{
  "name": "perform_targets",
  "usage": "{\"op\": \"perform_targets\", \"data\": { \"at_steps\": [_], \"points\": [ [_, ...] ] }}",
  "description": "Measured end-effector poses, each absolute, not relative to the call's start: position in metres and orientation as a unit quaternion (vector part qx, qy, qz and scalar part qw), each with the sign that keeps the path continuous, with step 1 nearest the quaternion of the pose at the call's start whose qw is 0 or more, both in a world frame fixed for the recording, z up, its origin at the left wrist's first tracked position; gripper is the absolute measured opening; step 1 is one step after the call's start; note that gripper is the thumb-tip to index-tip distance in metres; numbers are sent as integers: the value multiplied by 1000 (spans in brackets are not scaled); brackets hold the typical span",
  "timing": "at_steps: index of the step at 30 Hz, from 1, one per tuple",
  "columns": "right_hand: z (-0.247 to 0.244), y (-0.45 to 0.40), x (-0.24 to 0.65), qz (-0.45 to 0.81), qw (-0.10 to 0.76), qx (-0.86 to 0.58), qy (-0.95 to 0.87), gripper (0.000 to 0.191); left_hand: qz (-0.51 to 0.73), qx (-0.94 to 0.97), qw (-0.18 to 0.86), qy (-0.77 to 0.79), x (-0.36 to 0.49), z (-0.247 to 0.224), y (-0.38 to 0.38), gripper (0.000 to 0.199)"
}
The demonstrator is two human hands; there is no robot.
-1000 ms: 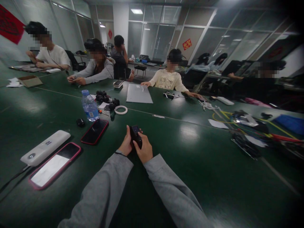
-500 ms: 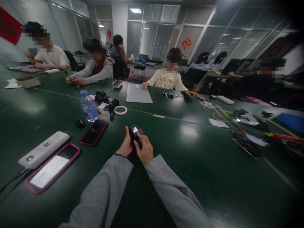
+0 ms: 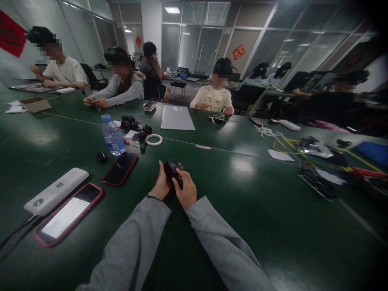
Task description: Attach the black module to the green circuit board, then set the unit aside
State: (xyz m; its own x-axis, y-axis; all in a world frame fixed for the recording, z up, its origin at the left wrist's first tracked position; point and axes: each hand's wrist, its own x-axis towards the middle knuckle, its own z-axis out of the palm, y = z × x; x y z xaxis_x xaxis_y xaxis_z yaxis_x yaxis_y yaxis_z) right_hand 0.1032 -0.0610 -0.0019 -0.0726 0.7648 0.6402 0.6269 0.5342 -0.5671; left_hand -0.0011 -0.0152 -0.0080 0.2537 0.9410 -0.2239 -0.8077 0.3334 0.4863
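A small black device [image 3: 172,169] with a dark little screen is held between both hands above the green table [image 3: 230,210]. My left hand [image 3: 161,182] grips its left side, thumb upright along the edge. Around its right side is my right hand [image 3: 186,189], with fingers on the front face near the screen. To the left of the hands lies a dark phone with a red edge [image 3: 120,169]. Nearer me are a pink-cased phone [image 3: 69,214] with a bright screen and a white power bank [image 3: 57,192] with a cable.
A water bottle [image 3: 113,135], a black case [image 3: 101,157], a white tape roll [image 3: 154,140] and black parts [image 3: 133,125] stand beyond the phones. A grey panel [image 3: 177,118] lies farther back. Cables [image 3: 318,151] clutter the right. Several people sit around.
The device's screen went from bright to dark, and the device shifted slightly. The person across drew both hands back from the grey panel and the table toward their body.
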Motion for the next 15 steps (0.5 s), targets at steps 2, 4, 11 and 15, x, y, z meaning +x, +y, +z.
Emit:
{"op": "perform_targets", "data": {
  "at_steps": [2, 4, 11, 15],
  "points": [
    [-2, -60, 104, 80, 487, -476, -728, 33, 558, 136, 782, 244, -1, -8, -14, 69],
    [-1, -59, 104, 91, 487, -480, -724, 34, 557, 134, 781, 249, -1, -7, -14, 69],
    [0, -60, 104, 104, 486, -495, -713, 36, 556, 138, 776, 263, -1, -1, -16, 69],
    [0, -60, 105, 105, 486, -490, -716, 35, 551, 139, 776, 273, -1, 0, -16, 70]
  ]
}}
